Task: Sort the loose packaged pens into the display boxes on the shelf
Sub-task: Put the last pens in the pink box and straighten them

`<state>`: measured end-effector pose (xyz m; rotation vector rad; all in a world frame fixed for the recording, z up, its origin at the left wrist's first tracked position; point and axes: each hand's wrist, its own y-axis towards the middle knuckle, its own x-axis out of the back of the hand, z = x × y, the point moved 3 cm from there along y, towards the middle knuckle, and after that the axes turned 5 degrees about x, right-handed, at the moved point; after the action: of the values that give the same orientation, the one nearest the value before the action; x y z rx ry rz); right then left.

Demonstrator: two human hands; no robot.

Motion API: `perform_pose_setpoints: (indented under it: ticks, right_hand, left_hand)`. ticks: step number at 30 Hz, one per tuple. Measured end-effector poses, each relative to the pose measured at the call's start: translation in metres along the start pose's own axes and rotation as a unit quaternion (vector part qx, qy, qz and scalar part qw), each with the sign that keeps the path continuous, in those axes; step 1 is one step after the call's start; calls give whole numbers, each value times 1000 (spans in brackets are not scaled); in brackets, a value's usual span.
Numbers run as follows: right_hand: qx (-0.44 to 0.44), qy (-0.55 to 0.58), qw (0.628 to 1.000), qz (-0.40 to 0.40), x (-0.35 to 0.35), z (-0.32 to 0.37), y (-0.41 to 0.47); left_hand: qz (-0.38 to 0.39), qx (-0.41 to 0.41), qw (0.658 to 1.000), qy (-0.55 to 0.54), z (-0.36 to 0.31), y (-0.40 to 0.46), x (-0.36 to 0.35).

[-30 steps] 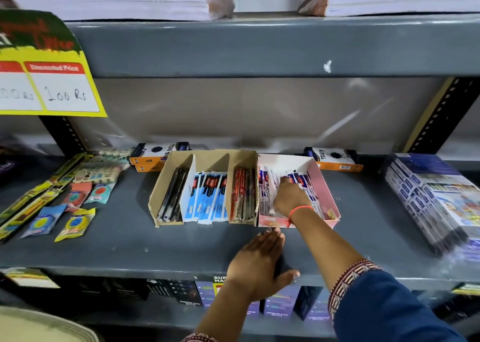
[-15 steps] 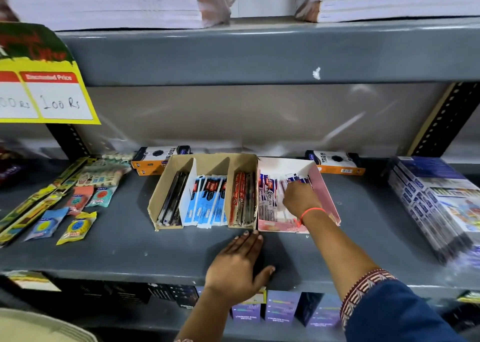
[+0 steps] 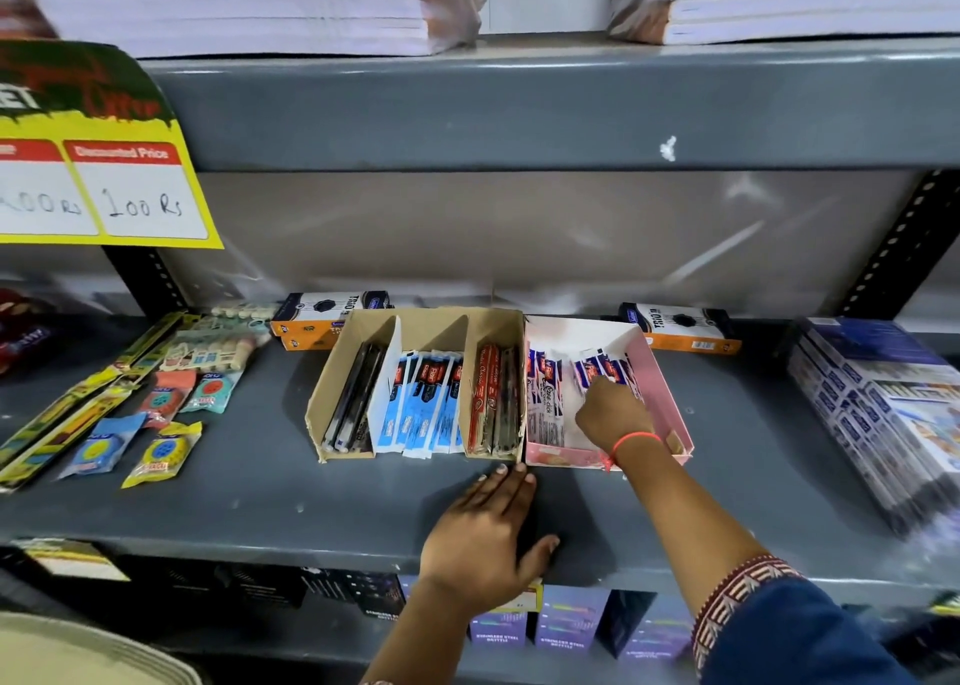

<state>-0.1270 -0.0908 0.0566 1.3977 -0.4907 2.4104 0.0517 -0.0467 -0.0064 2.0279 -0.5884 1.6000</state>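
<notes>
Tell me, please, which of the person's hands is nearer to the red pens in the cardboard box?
Left. The left hand lies flat on the shelf, fingertips just below the red pens. The right hand is inside the pink box, right of them.

Even, fairly bright light, glare streaks on the back panel (image 3: 545,237), and blurred, bowed frame edges.

**Hidden, cropped, unreadable**

Right hand (image 3: 613,414) covers the lower ends of the packets in the pink box (image 3: 670,398); its fingertips are out of sight among them, grip unclear. Price sign (image 3: 104,164) cut off at left edge. Print on the blue packets (image 3: 423,403) too small to read.
</notes>
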Motion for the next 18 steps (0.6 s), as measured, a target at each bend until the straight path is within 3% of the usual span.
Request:
perform_pose_setpoints:
  ticks: [6,12,18]
  right_hand:
    - [-23,69,997,33,8,-6,11]
    - [-6,-41,999,12,4,-10,12]
    - [0,-124,989,-77,8,-12,-1]
  left_hand:
    - [4,-3,1000,-13,0,1,-2]
    - [26,-8,999,-39,2,2,-4]
    - [40,6,999,-34,2,0,-2]
